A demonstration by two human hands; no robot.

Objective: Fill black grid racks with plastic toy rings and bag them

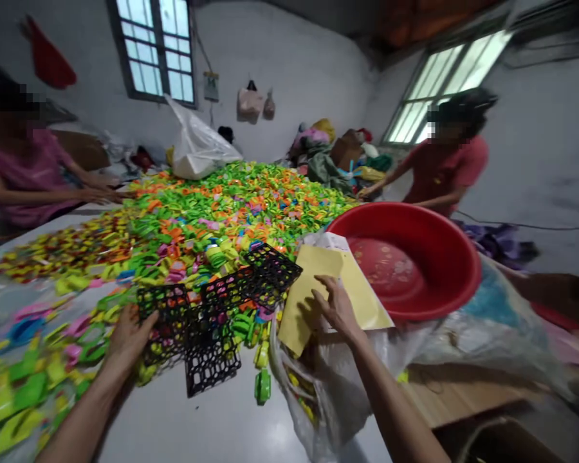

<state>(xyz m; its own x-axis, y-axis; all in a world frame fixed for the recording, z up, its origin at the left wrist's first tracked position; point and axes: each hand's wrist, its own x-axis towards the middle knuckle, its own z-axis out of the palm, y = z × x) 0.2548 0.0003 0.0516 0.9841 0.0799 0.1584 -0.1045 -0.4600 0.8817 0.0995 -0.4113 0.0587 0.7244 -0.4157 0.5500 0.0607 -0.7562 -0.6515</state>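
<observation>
My left hand [128,337] grips the near left edge of a black plastic grid tray [212,305] lying on the pile of small coloured plastic pieces [212,206]. My right hand [335,308] rests with its fingers pressed flat on a yellow paper sheet [318,289] that lies over the mouth of a clear plastic bag [328,392]. The bag holds more coloured pieces. A loose green piece [262,386] lies on the white table [183,424] just below the grid tray.
A red plastic basin [415,257] stands right of the yellow sheet. A person in pink sits at the far left, another in red stands at the far right. A white bag [197,148] sits behind the pile. Clutter lines the back wall.
</observation>
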